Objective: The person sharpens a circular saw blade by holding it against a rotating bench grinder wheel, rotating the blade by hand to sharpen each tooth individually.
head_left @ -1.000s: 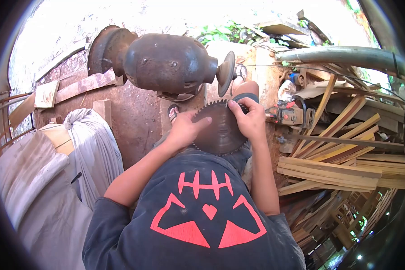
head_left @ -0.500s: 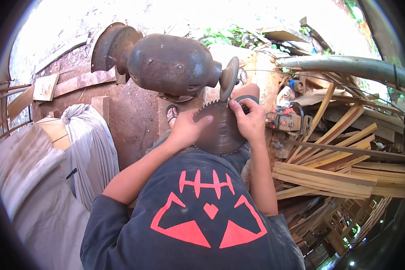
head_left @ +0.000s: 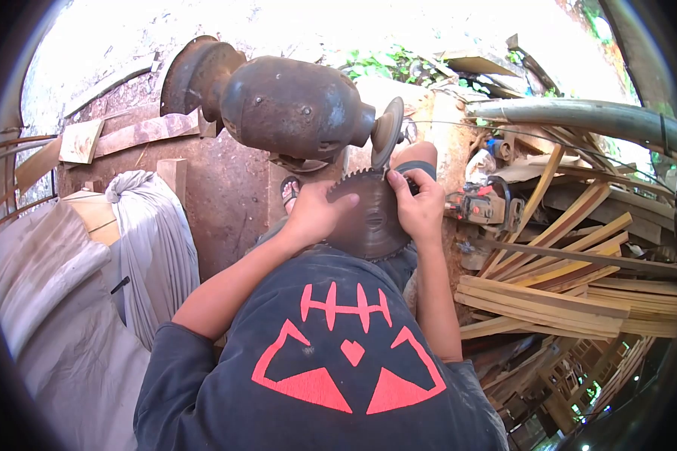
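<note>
A dark circular saw blade [head_left: 365,218] is held between my two hands, its toothed upper edge right at the grinding wheel [head_left: 387,134]. My left hand [head_left: 316,213] grips the blade's left side, thumb lying over its face and fingers behind it. On the right rim, my right hand [head_left: 420,204] pinches the blade with the thumb near the teeth by the wheel. The wheel sits on the right end of a rusty bench grinder motor [head_left: 289,101]. The blade's lower edge is close to my lap.
A chainsaw [head_left: 480,204] lies to the right, near stacked wood strips [head_left: 549,301]. A metal pipe [head_left: 572,113] crosses the upper right. Grey cloth [head_left: 154,233] drapes over wood at left. A flared rusty wheel [head_left: 192,79] is on the motor's left end.
Both hands keep hold of the saw blade, which looks nearly unmoved. The grinder and surroundings shift slightly to the right in view.
</note>
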`<state>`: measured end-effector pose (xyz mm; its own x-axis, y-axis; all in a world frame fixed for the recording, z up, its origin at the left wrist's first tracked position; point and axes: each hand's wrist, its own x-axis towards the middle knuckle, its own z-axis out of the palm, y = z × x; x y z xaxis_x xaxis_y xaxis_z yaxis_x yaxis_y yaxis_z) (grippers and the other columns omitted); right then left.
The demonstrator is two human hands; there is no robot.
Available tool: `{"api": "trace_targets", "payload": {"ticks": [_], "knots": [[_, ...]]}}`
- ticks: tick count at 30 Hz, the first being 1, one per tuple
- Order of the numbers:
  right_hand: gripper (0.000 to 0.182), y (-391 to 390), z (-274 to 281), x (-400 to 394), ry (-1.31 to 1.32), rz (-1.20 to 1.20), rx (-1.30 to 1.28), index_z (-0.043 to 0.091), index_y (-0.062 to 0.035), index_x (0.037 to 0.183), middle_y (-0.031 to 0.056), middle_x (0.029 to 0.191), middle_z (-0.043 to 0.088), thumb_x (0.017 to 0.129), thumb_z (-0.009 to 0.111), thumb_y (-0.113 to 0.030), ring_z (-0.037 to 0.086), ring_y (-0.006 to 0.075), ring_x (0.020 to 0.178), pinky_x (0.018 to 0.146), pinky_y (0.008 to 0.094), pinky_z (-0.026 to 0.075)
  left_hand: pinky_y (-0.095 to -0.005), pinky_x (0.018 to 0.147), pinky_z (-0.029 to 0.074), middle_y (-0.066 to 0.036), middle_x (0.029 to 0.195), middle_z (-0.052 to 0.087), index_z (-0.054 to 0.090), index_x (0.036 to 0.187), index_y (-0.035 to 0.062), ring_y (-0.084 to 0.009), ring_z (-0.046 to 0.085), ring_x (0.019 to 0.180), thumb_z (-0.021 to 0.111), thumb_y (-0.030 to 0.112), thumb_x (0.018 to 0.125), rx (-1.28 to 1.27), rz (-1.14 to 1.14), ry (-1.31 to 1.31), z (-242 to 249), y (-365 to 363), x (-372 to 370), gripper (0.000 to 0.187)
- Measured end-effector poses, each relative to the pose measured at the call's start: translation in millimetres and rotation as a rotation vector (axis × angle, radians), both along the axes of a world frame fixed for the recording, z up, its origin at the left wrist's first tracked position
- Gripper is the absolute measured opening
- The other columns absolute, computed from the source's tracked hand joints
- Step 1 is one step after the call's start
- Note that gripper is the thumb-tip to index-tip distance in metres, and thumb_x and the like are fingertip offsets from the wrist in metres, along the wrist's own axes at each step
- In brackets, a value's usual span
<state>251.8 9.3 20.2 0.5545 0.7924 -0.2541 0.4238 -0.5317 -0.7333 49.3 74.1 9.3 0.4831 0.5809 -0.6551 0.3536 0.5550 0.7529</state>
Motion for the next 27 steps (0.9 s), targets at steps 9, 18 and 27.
{"api": "trace_targets", "payload": {"ticks": [9, 18, 27], "knots": [[0.033, -1, 1, -3, -0.009, -0.009, 0.038, 0.075, 0.0022, 0.092, 0.0093, 0.073, 0.069, 0.093, 0.08, -0.03, 0.061, 0.0149, 0.069, 0.067, 0.0322, 0.05, -0.0323, 0.081, 0.056, -0.013, 0.101, 0.077, 0.072, 0.116, -0.0084, -0.0153, 0.071, 0.088, 0.074, 0.018, 0.097, -0.003, 0.024, -0.028, 0, 1, 0, 0.033], [0.029, -3, -3, -3, -0.019, -0.007, 0.049, 0.074, 0.0021, 0.09, 0.0037, 0.07, 0.067, 0.096, 0.079, -0.026, 0.056, 0.0086, 0.067, 0.064, 0.029, 0.048, -0.0331, 0.078, 0.057, -0.014, 0.097, 0.078, 0.073, 0.113, -0.0077, -0.0161, 0.072, 0.085, 0.075, 0.02, 0.096, 0.024, 0.011, -0.002, 0, 1, 1, 0.033], [0.038, -4, -6, -1, -0.017, -0.015, 0.014, 0.076, 0.0007, 0.095, 0.0138, 0.077, 0.071, 0.093, 0.079, -0.037, 0.066, 0.0218, 0.071, 0.07, 0.036, 0.052, -0.033, 0.084, 0.056, -0.012, 0.1, 0.077, 0.072, 0.114, -0.0078, -0.0154, 0.07, 0.089, 0.076, 0.021, 0.096, 0.035, -0.017, 0.037, 4, 5, 1, 0.034]]}}
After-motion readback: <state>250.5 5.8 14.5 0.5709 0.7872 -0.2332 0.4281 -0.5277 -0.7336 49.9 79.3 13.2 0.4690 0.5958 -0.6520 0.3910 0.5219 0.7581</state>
